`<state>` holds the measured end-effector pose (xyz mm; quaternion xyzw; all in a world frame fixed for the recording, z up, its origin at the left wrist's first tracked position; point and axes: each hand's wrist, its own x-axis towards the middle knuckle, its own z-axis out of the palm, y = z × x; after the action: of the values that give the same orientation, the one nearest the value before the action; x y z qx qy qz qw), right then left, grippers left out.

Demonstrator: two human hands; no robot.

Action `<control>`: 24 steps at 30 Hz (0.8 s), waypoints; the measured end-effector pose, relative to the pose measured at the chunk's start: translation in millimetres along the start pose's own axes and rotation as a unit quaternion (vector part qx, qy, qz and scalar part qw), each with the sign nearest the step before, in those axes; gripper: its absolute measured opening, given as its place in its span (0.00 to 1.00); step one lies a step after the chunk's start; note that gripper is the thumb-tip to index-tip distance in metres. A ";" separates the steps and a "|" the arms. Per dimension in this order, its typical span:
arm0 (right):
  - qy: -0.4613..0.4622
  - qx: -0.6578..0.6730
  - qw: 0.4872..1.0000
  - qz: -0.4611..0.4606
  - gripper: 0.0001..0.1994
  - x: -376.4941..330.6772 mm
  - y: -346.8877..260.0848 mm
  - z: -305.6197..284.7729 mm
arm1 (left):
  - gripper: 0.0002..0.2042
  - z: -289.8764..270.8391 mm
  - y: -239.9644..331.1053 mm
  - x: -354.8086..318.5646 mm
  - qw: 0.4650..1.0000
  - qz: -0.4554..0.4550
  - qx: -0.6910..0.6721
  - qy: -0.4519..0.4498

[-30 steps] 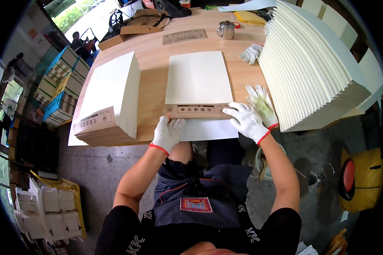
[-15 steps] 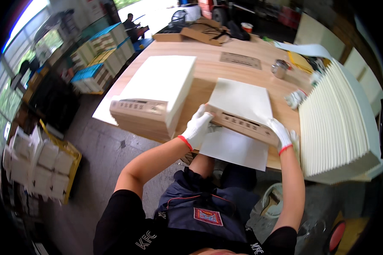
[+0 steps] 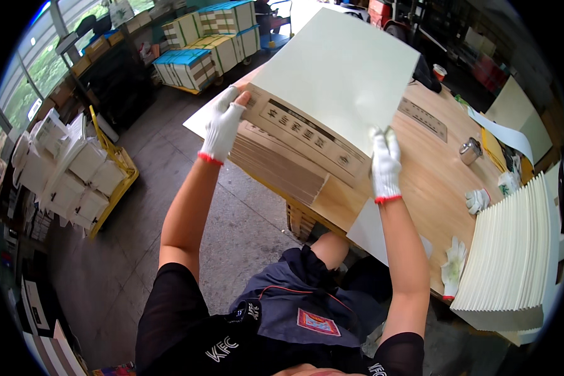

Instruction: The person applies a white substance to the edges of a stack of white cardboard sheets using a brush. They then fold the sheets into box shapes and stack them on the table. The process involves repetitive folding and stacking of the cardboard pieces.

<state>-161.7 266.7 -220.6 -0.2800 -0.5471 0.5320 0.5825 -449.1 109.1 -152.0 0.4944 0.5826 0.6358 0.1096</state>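
A large white card sheet (image 3: 341,69) with a folded brown printed flap (image 3: 307,135) along its near edge is held in both my white-gloved hands. My left hand (image 3: 222,130) grips its near left corner, thumb on top. At its near right corner, the fingers of my right hand (image 3: 386,164) are closed on the edge. Directly below it is a thick stack of similar sheets (image 3: 279,164), whose brown layered edges show at the front. The held sheet hides most of the stack's top, and I cannot tell whether it touches it.
A plain white sheet (image 3: 371,232) lies at the near table edge. To the right are loose gloves (image 3: 454,266), a metal cup (image 3: 470,151), a brown printed strip (image 3: 423,118) and a tall row of white boards (image 3: 511,257). A loaded yellow trolley (image 3: 116,199) stands on the floor left.
Both hands have carried the flapped sheet leftward and away from me, from above the plain sheet to over the stack. My view has turned left.
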 end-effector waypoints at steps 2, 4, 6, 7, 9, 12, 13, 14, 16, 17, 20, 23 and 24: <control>-0.026 -0.177 0.983 0.030 0.12 12.4 6.8 17.9 | 0.20 -22.0 -33.8 19.1 0.997 -0.028 0.077 -0.015; -0.070 -0.379 0.921 0.054 0.20 14.1 5.7 25.6 | 0.22 -26.5 -54.0 15.4 0.962 -0.136 0.235 -0.006; -0.107 -0.488 0.859 0.113 0.24 7.9 -7.6 25.4 | 0.21 -32.3 -71.6 13.6 0.940 -0.169 0.282 -0.094; -0.102 -0.497 0.857 0.086 0.26 7.2 -0.2 23.6 | 0.20 -31.3 -80.9 10.0 0.944 -0.148 0.290 -0.059; -0.099 -0.503 0.855 0.077 0.26 5.6 -4.8 26.4 | 0.19 -34.2 -89.9 12.0 0.949 -0.157 0.269 -0.057; -0.098 -0.525 0.843 0.059 0.24 -0.2 -7.1 26.3 | 0.18 -29.8 -88.0 8.2 0.953 -0.157 0.253 -0.050; -0.098 -0.534 0.838 0.051 0.24 -1.2 -8.6 25.9 | 0.18 -29.5 -84.9 6.8 0.955 -0.156 0.247 -0.051; -0.095 -0.534 0.839 0.040 0.23 -2.9 -10.0 25.8 | 0.18 -29.3 -84.6 7.5 0.957 -0.155 0.241 -0.053; -0.081 -0.531 0.843 0.020 0.22 -5.9 -13.9 22.2 | 0.19 -26.3 -85.9 11.1 0.962 -0.131 0.230 -0.064; -0.076 -0.529 0.845 0.005 0.19 -6.1 -9.7 15.5 | 0.19 -23.4 -87.5 10.5 0.961 -0.107 0.243 -0.078; -0.110 -0.481 0.870 -0.008 0.18 -9.0 -18.4 37.4 | 0.29 -107.4 -185.5 39.2 0.940 -0.022 0.339 -0.012; -0.077 -0.435 0.895 -0.068 0.18 -20.6 -20.2 -14.5 | 0.36 15.1 -39.2 30.2 0.885 0.187 0.418 -0.087; -0.084 -0.428 0.896 -0.088 0.17 -31.2 -34.7 -17.3 | 0.36 34.5 -19.7 30.3 0.885 0.229 0.397 -0.087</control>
<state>-129.6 232.6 -203.9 -0.4073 -0.7910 0.2147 0.4029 -446.4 158.4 -159.4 0.6693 0.6453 0.3131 -0.1941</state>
